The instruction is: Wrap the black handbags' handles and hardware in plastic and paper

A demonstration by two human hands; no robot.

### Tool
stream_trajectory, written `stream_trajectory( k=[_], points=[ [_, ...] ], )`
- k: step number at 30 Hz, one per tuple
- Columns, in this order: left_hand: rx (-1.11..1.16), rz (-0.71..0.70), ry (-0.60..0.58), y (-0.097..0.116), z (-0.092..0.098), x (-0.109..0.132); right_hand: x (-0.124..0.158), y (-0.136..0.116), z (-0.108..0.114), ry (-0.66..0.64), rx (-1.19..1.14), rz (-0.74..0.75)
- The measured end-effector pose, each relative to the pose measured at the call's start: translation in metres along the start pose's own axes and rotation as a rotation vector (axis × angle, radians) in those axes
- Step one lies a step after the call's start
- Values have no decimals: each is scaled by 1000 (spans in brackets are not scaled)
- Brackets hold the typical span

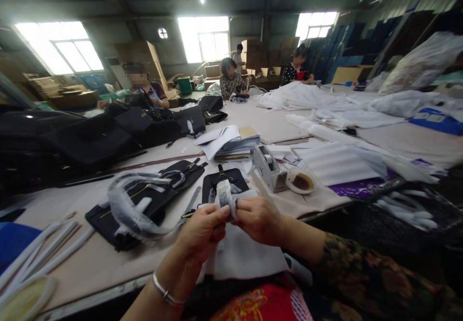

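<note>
Both my hands meet at the table's near edge over a small black bag (237, 177). My left hand (208, 224) pinches a strap wrapped in clear plastic (224, 196), thumb on top. From the other side, my right hand (258, 219) grips the same wrapped strap with curled fingers, which partly hide it. A white sheet (249, 258) hangs below my hands at the edge. To the left lies a larger black handbag (144, 200) with a plastic-wrapped handle (125, 200) looped over it.
A tape dispenser (269, 169) and a round dish (301, 181) with brown stuff stand to the right. Behind are stacked papers (231, 142). Black bags (83, 138) pile at left; white foam sheets (340, 162) lie right. Several people (233, 77) sit or stand across the table.
</note>
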State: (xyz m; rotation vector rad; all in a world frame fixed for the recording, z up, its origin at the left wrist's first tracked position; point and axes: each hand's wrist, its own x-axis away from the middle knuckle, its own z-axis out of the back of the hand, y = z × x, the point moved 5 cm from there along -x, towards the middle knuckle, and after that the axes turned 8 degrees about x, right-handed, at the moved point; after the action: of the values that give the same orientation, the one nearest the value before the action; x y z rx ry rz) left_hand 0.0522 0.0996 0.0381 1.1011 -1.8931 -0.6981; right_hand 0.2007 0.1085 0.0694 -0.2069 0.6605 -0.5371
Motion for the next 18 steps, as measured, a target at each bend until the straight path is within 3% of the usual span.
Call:
stream_trajectory(
  k=[2,5,8,10,13,15,18],
  points=[
    [-257,-147,53,3,2,5,0,13,-6,-84,-423,-244],
    [-729,-451,111,8,-6,14,5,25,-27,-192,-1068,-727],
    [-931,-567,105,2,-16,18,8,27,-40,-152,-1229,-1025],
    [-908,-486,117,-2,-17,16,5,26,-39,-76,-1185,-1029],
    [-632,-169,37,-4,-12,11,0,21,-30,-10,-1048,-883],
    [-298,37,-33,-2,-9,6,1,18,-23,-3,-842,-772],
    [25,188,-12,3,-2,-7,4,14,-16,38,-401,-543]
  ],
)
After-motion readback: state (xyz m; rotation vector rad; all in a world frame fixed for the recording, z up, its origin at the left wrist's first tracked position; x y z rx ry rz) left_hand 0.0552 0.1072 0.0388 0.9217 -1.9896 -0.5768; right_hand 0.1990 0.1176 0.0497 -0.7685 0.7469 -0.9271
